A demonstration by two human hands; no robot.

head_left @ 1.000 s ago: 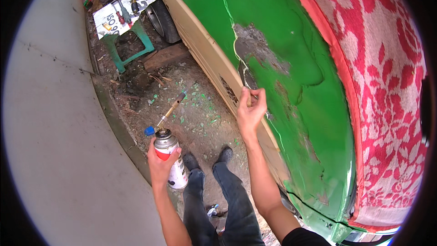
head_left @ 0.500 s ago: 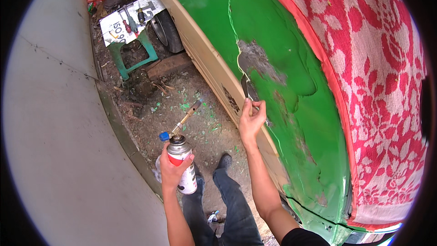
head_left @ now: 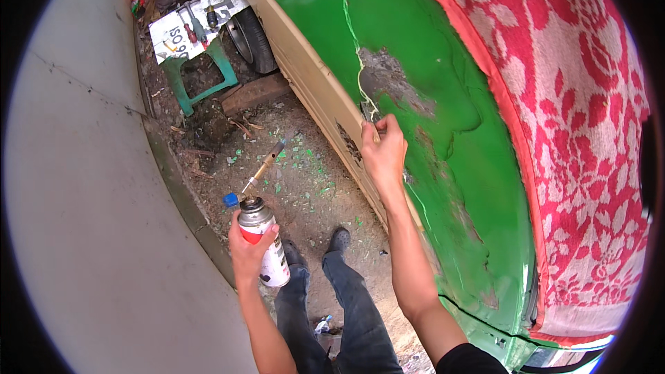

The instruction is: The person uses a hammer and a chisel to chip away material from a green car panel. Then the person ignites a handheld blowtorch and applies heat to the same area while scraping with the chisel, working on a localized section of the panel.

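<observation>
My left hand is wrapped round the can of a gas blowtorch, a white and red canister with a brass nozzle and a blue knob. Its nozzle points up and away, over the ground. In my right hand is a scraper, pinched with its thin blade at the edge of the green car panel. The hand hides most of the scraper. Green paint is loose along a ragged pale line there, beside a bare grey patch.
A red and white floral cloth covers the car's right side. At left runs a grey wall. Farther off, a green stool stands under a white board holding screwdrivers, near a wheel. Green paint flakes litter the ground.
My right hand has moved up and slightly turned along the panel edge, so less of the scraper's blade shows. My left hand has shifted left and a little up with the blowtorch.
</observation>
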